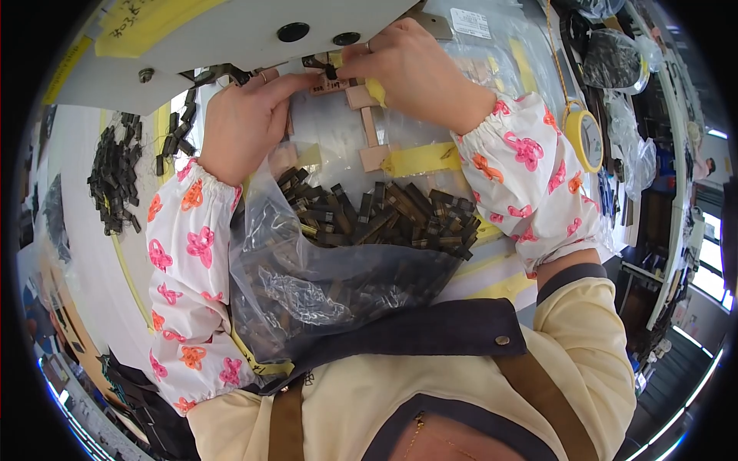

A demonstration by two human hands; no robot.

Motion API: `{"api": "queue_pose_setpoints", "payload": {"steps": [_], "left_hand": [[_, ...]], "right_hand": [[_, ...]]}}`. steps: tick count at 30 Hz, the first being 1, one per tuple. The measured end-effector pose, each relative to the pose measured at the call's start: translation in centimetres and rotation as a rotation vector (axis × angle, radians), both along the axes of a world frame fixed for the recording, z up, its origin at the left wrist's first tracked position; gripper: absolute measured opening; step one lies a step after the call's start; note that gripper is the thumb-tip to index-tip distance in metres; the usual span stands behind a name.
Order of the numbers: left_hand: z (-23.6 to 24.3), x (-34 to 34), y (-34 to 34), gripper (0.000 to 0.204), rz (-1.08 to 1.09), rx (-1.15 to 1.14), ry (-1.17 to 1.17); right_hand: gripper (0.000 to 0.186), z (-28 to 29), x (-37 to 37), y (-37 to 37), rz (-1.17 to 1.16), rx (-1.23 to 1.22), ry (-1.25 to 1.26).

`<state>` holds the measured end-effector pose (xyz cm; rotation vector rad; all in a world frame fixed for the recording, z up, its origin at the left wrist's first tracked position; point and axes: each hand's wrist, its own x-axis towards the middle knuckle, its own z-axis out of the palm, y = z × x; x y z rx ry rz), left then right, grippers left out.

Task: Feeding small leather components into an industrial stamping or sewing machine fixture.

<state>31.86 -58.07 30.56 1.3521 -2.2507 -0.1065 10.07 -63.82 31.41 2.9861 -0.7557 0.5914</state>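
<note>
At the needle area of a sewing machine, my two hands meet from either side of a small dark piece. My left hand has its index finger stretched to the piece's left side, with its other fingers curled under. My right hand closes its fingertips at the right side. What each hand grips is too small and covered to make out. Below, a clear plastic bag lies open toward the machine, full of short dark strips folded like tabs.
Left of my left hand, a chain of finished-looking dark tabs lies heaped on the white table. Pinkish blocks and yellow tape are fixed beside the needle. A yellow tape roll hangs at the right, near plastic bags.
</note>
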Motion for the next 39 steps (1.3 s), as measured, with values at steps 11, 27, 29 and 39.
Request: {"api": "queue_pose_setpoints", "payload": {"steps": [11, 27, 29, 39], "left_hand": [[-0.2, -0.4, 0.0, 0.027, -0.006, -0.086, -0.023], [-0.2, 7.3, 3.0, 0.013, 0.421, 0.049, -0.066], [-0.3, 8.4, 3.7, 0.012, 0.348, -0.054, -0.039], [0.8, 10.1, 3.9, 0.021, 0.451, -0.151, -0.074]], "right_hand": [[0.032, -0.3, -0.1, 0.1, -0.019, -0.038, 0.005], [0.010, 1.3, -0.2, 7.1, 0.409, 0.303, -0.170], [0.008, 1.5, 0.1, 7.9, 0.412, 0.296, -0.174], [0.021, 1.0, 0.2, 6.6, 0.364, 0.454, -0.273]]}}
